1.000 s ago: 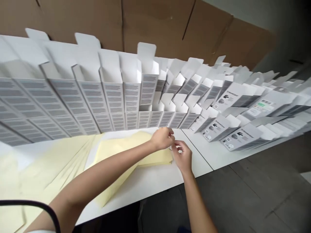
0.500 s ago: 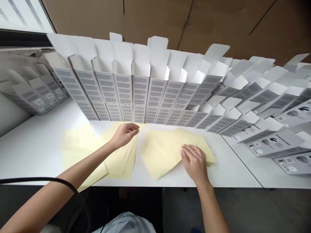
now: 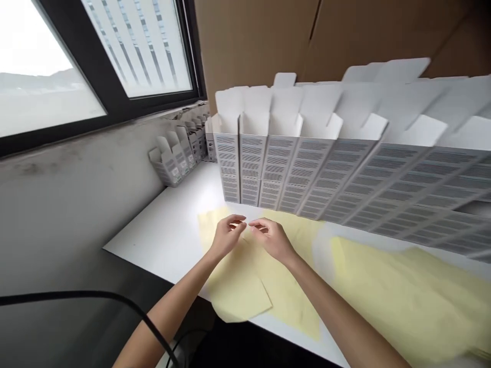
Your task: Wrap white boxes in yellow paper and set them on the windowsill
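Left hand (image 3: 229,235), right hand (image 3: 270,238) over sheets (image 3: 242,287), fingers curled, can't tell if gripping; sheets lie loose, boxes (image 3: 284,166) stand unclosed.

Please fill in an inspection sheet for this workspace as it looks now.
Surface: white table, partly covered.
Work items: yellow sheets under the hands; another yellow pile farther right, blurred.
Clutter: open white boxes in a row behind the sheets; more boxes along the wall.
Grip: left hand and right hand curled close together; cannot tell if either holds anything.
Cables: black cable crossing before the left forearm.
Surroundings: window left, brown cardboard behind.
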A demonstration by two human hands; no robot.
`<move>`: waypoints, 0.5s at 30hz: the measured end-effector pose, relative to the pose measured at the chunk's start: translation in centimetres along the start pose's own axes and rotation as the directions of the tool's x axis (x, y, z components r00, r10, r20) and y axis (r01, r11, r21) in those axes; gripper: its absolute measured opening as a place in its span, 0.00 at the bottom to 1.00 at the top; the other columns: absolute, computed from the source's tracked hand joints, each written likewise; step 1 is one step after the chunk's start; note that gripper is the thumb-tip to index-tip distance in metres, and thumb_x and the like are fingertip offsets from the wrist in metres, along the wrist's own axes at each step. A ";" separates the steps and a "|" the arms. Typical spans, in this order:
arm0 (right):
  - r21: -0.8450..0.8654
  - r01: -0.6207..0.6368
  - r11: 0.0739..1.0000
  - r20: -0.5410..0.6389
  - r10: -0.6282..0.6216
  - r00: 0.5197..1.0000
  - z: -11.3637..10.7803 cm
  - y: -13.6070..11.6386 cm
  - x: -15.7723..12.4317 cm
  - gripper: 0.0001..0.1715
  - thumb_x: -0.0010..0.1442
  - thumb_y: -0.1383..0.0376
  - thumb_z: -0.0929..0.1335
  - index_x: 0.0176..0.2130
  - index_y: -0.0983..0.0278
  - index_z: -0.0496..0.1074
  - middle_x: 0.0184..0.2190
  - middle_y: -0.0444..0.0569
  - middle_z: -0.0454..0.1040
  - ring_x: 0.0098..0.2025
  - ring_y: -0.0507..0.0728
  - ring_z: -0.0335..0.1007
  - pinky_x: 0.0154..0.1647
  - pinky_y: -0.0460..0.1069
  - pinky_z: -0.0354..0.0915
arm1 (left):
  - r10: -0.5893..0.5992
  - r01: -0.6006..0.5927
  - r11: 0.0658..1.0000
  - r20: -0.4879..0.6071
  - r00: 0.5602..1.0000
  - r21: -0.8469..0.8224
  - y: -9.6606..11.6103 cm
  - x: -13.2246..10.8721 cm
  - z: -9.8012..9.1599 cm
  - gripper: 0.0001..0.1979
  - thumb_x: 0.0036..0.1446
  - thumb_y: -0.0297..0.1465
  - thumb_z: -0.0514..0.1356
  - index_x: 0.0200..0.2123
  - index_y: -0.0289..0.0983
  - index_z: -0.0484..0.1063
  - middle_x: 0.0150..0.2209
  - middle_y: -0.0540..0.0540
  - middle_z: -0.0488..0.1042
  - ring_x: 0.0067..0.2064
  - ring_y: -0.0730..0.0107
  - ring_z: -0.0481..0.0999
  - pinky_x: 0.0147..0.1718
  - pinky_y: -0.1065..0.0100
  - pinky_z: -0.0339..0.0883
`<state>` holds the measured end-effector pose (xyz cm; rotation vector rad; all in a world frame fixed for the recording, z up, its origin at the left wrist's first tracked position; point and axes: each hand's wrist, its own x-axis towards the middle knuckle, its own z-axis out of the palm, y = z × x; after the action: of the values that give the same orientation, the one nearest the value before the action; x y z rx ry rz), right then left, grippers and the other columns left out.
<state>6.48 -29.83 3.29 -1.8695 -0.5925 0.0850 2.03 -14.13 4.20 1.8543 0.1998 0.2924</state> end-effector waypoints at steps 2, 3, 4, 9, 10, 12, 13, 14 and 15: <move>0.077 -0.045 0.996 -0.005 0.046 0.999 3.6 -0.7 3.5 0.13 0.54 0.66 0.65 0.38 0.65 0.76 0.40 0.52 0.78 0.40 0.58 0.74 0.44 0.54 0.71 | -0.039 0.028 0.998 -0.191 0.981 -0.056 -1.6 1.7 -3.2 0.11 0.50 0.33 0.61 0.38 0.35 0.77 0.43 0.43 0.77 0.45 0.63 0.75 0.46 0.64 0.67; 0.116 -0.049 0.992 0.001 0.049 0.999 5.5 -1.1 5.1 0.12 0.53 0.67 0.65 0.38 0.65 0.76 0.41 0.52 0.78 0.40 0.58 0.74 0.44 0.54 0.70 | -0.052 0.034 0.997 -0.274 0.960 -0.071 -2.4 2.6 -4.9 0.12 0.50 0.33 0.61 0.38 0.35 0.77 0.44 0.42 0.77 0.46 0.62 0.75 0.47 0.63 0.67; 0.166 -0.046 0.985 0.019 0.043 0.999 7.5 -1.6 6.7 0.13 0.53 0.68 0.65 0.38 0.65 0.76 0.42 0.51 0.78 0.41 0.58 0.74 0.46 0.53 0.70 | -0.065 0.038 0.996 -0.354 0.933 -0.084 -3.2 3.4 -6.4 0.12 0.51 0.33 0.60 0.39 0.34 0.76 0.45 0.42 0.76 0.47 0.63 0.74 0.48 0.63 0.66; 0.283 -0.048 0.958 0.139 0.008 0.990 17.6 -3.9 13.7 0.20 0.56 0.69 0.63 0.48 0.66 0.73 0.52 0.52 0.74 0.50 0.57 0.72 0.51 0.52 0.69 | -0.160 0.072 0.983 -0.584 0.796 -0.172 -6.3 6.8 -12.4 0.15 0.54 0.30 0.58 0.44 0.34 0.73 0.50 0.41 0.74 0.50 0.65 0.73 0.51 0.64 0.67; 0.291 -0.049 0.955 0.154 0.004 0.988 19.4 -4.2 14.9 0.21 0.56 0.69 0.63 0.50 0.66 0.72 0.53 0.52 0.72 0.52 0.57 0.71 0.52 0.51 0.69 | -0.182 0.085 0.979 -0.605 0.775 -0.186 -6.7 7.4 -13.3 0.15 0.54 0.30 0.57 0.45 0.34 0.72 0.51 0.40 0.73 0.50 0.65 0.73 0.50 0.64 0.67; 0.303 -0.051 0.952 0.173 -0.002 0.985 22.5 -4.4 17.1 0.25 0.57 0.70 0.61 0.53 0.65 0.70 0.56 0.52 0.70 0.55 0.57 0.69 0.54 0.51 0.67 | -0.214 0.108 0.974 -0.645 0.733 -0.201 -7.6 9.0 -15.1 0.15 0.54 0.28 0.56 0.46 0.34 0.71 0.52 0.39 0.72 0.51 0.65 0.73 0.50 0.64 0.68; 0.307 -0.052 0.950 0.178 -0.003 0.984 23.8 -4.3 18.1 0.27 0.57 0.70 0.61 0.55 0.65 0.69 0.57 0.51 0.69 0.56 0.57 0.68 0.55 0.51 0.67 | -0.224 0.119 0.973 -0.663 0.714 -0.200 -8.0 9.9 -16.0 0.16 0.54 0.27 0.56 0.47 0.34 0.70 0.53 0.39 0.71 0.52 0.64 0.73 0.51 0.64 0.67; 0.307 -0.054 0.950 0.183 -0.003 0.983 24.9 -4.2 19.2 0.28 0.57 0.70 0.61 0.57 0.64 0.68 0.58 0.51 0.68 0.57 0.57 0.67 0.56 0.52 0.66 | -0.229 0.130 0.972 -0.681 0.696 -0.193 -8.5 10.9 -16.9 0.17 0.54 0.27 0.57 0.48 0.34 0.69 0.54 0.38 0.70 0.53 0.64 0.73 0.51 0.65 0.67; 0.305 -0.056 0.951 0.186 -0.002 0.983 25.9 -4.1 20.2 0.30 0.56 0.70 0.61 0.59 0.63 0.67 0.59 0.50 0.67 0.58 0.58 0.67 0.58 0.52 0.65 | -0.229 0.142 0.973 -0.698 0.678 -0.182 -9.0 12.0 -17.9 0.17 0.54 0.26 0.57 0.49 0.34 0.68 0.55 0.38 0.69 0.54 0.63 0.72 0.51 0.65 0.67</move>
<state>13.90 2.43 1.63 -1.5739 -0.6407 0.3537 8.19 8.28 1.83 1.5003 0.8942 0.8685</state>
